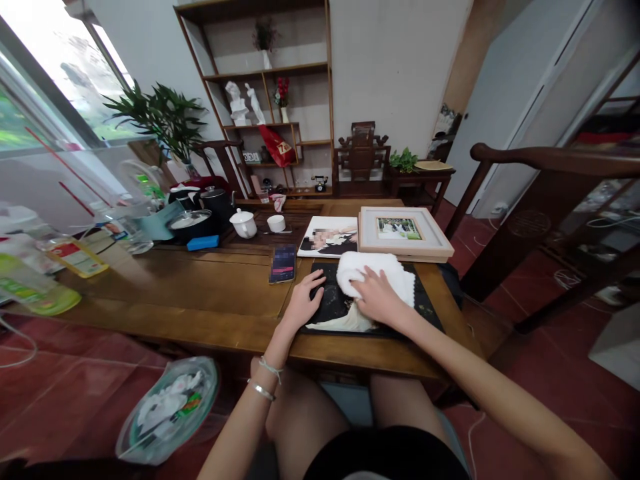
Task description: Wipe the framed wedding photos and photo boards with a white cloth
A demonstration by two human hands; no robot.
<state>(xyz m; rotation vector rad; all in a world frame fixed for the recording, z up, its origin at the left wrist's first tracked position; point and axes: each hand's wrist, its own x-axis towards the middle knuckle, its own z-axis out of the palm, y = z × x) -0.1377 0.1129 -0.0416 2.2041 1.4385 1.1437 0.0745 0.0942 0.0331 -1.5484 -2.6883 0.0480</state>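
A dark, flat board lies at the near edge of the wooden table. My left hand rests on its left side, fingers apart and holding nothing. On the right part of the board is a bunched white towel. My right hand is on this towel, its fingers bent into the fabric; the fingertips are partly hidden. Below that hand, a cream-coloured cloth or sheet lies crumpled along the board's front edge. Small pale specks show on the dark surface.
Behind the board lie a photo print and a framed picture. A phone is left of them. Farther left are a white teapot, a blue block and bottles. A lined bin stands on the floor.
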